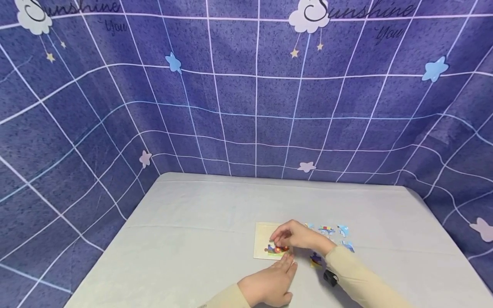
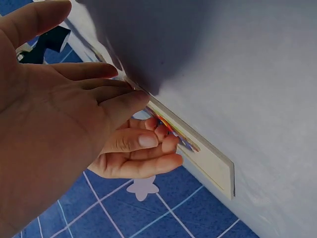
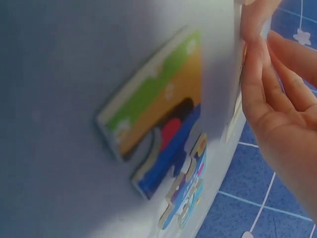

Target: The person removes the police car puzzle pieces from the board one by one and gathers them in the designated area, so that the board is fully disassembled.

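A pale wooden puzzle board point(image 1: 263, 231) lies on the table with joined puzzle pieces point(image 1: 272, 251) in its lower right part, showing red, green and blue. My right hand point(image 1: 298, 236) reaches over the board from the right, its loosely bent fingertips at these pieces; no piece shows between the fingers. Along the board's near edge rests my left hand point(image 1: 271, 282), its fingers straight and their tips by the lower right corner. In the left wrist view, the left hand point(image 2: 74, 109) partly covers the right hand point(image 2: 141, 153) and the near end of the board.
Right of the board lies a loose piece point(image 3: 163, 109) with green, orange and blue on it, under the right forearm. Several blue picture pieces point(image 1: 343, 231) are scattered farther right. A black wrist device point(image 1: 330, 277) sits at the right sleeve. A purple gridded curtain point(image 1: 239, 94) surrounds the table's back and sides.
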A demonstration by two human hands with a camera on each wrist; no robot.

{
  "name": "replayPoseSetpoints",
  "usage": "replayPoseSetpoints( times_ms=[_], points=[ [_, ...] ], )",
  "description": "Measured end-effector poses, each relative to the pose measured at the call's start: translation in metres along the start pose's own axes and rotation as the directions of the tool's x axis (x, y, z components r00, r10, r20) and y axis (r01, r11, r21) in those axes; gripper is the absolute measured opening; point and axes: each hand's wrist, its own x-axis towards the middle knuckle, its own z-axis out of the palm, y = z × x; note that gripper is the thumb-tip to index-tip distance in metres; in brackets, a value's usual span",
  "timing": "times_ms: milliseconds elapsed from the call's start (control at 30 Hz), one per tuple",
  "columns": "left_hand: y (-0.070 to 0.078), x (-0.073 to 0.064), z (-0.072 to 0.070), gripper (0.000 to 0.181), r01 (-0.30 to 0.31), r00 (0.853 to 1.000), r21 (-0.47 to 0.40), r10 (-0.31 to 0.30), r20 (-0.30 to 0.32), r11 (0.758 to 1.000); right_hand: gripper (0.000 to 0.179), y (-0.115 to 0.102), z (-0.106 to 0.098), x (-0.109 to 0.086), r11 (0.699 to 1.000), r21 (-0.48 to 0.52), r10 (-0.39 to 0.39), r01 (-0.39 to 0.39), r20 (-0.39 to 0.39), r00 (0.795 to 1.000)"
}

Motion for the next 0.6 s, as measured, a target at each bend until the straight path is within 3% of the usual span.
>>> replayPoseSetpoints(
  times_ms=[600],
  points=[
    [0.000, 0.000, -0.001, 0.067, 0.002, 1.000, 0.040, -0.003, 0.023, 0.999, 0.019, -0.011, 0.007, 0.001, 0.998, -0.047, 0.034, -0.035, -0.022, 0.999]
  ],
)
